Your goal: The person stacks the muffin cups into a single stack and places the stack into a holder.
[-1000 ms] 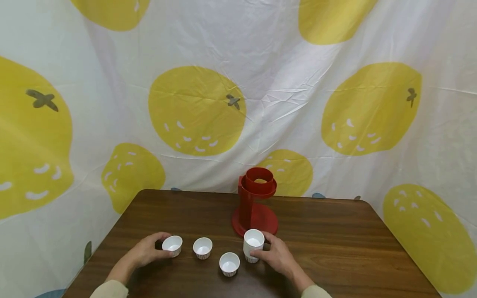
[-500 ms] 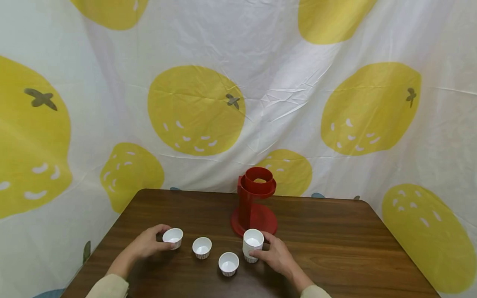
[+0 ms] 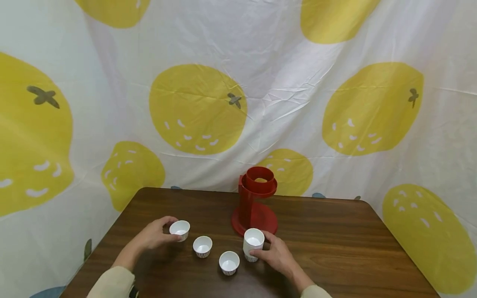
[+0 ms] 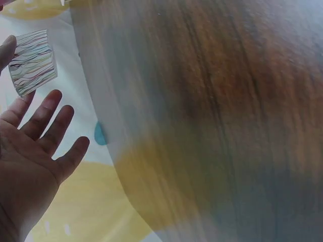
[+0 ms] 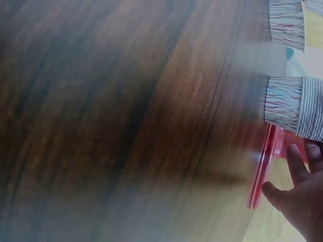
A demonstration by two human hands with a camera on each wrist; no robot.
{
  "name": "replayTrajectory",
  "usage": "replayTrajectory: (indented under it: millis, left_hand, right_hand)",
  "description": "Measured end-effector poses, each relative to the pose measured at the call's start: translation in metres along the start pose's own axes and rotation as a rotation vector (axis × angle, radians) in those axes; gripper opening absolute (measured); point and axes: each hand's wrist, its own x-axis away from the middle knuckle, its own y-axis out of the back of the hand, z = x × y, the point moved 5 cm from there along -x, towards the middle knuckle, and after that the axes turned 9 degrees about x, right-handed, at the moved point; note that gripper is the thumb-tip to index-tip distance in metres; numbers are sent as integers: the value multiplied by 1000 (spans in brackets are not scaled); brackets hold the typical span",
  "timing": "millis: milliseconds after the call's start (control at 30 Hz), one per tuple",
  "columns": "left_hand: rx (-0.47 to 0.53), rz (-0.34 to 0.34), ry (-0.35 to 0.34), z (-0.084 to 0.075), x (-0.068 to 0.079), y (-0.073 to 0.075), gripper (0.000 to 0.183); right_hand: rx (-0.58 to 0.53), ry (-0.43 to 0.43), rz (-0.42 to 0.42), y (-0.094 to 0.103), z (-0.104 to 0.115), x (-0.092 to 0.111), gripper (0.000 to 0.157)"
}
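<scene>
My left hand [image 3: 157, 234] pinches a small white paper cup [image 3: 180, 230] between thumb and fingers. In the left wrist view the cup [image 4: 34, 61] shows wavy coloured lines on its side, and the other fingers are spread. My right hand [image 3: 276, 253] grips a stack of the same cups [image 3: 253, 243] with thumb and fingers around it. The right wrist view shows the layered rims of this stack [image 5: 309, 108]. Between the hands, two single cups stand upright on the table: one nearer the left hand [image 3: 203, 247] and one nearer the stack [image 3: 229, 263].
Behind the stack, a red stand [image 3: 245, 209] with a round base holds a red ring-shaped top. The brown wooden table [image 3: 328, 231] ends at a white cloth [image 3: 283, 82] printed with yellow lemons, hanging at the back and sides.
My left hand has moved away from me and slightly right, carrying its cup. The right hand stays on the stack, and the two single cups have not moved.
</scene>
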Motion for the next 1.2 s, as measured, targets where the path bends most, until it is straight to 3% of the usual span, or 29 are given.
replayTrajectory:
  millis: [700,1200]
  left_hand:
    - [20,16,-72,-35,-22,-14,60]
    - [6,51,-196,-62,-36,-29,56]
  right_hand:
    - [-43,-8,8,3,-2,-1,68]
    - [-41,-2,7,4,2,1,61]
